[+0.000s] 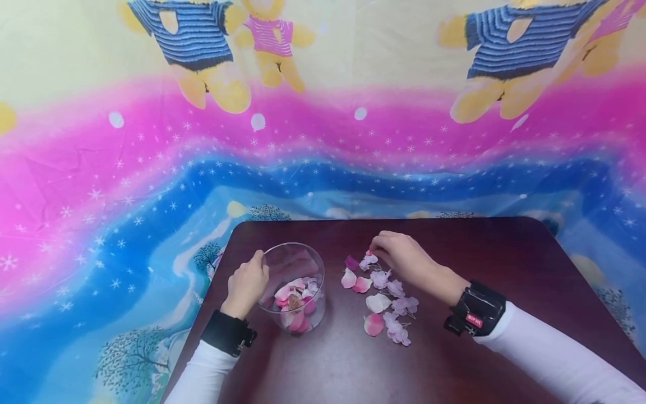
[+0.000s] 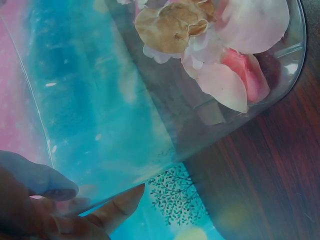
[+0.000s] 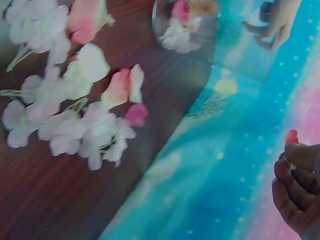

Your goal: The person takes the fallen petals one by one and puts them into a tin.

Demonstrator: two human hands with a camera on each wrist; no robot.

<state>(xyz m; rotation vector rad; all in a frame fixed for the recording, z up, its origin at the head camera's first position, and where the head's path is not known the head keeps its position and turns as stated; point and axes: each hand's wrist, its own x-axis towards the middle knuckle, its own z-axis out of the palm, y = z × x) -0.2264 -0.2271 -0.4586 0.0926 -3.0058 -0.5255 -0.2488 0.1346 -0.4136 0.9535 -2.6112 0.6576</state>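
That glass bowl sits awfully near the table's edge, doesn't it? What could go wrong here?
The glass bowl stands close to the table's left edge, and the left hand grips only its rim; a tug could tip it off, spilling the petals inside. The right hand pinches something small and pink; such light pieces might slip from the fingers. The loose flowers on the table could be brushed away by the sleeve.
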